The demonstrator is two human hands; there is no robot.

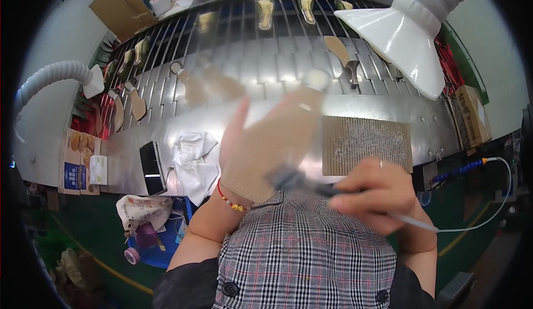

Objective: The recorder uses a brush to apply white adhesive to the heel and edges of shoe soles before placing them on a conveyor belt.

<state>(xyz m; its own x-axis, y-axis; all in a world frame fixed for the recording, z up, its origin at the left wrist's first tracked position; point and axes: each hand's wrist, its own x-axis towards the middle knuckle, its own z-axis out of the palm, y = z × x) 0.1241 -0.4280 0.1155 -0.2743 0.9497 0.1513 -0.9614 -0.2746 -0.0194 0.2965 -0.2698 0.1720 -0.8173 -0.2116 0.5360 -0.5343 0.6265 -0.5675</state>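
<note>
A tan shoe insole (277,137), smeared by motion, lies along my left hand (229,137), which supports it from behind; its narrow end points up and away, near a pale round shape. The insole hides most of that palm. In my right hand (377,192) is a dark-handled brush (325,188), gripped by closed fingers. Its blurred head (284,177) is over the lower part of the insole; whether it touches, I cannot tell. A thin white tube (413,222) runs from behind the right hand toward a blue coiled hose (458,169).
Beyond my hands, a slatted metal conveyor (266,56) carries several insoles and shoe parts. A corrugated cardboard pad (366,142), whitish with residue, lies right on the metal bench. A white cloth (194,162) and a phone (152,167) lie left. White extraction hoods (402,37) overhang the conveyor.
</note>
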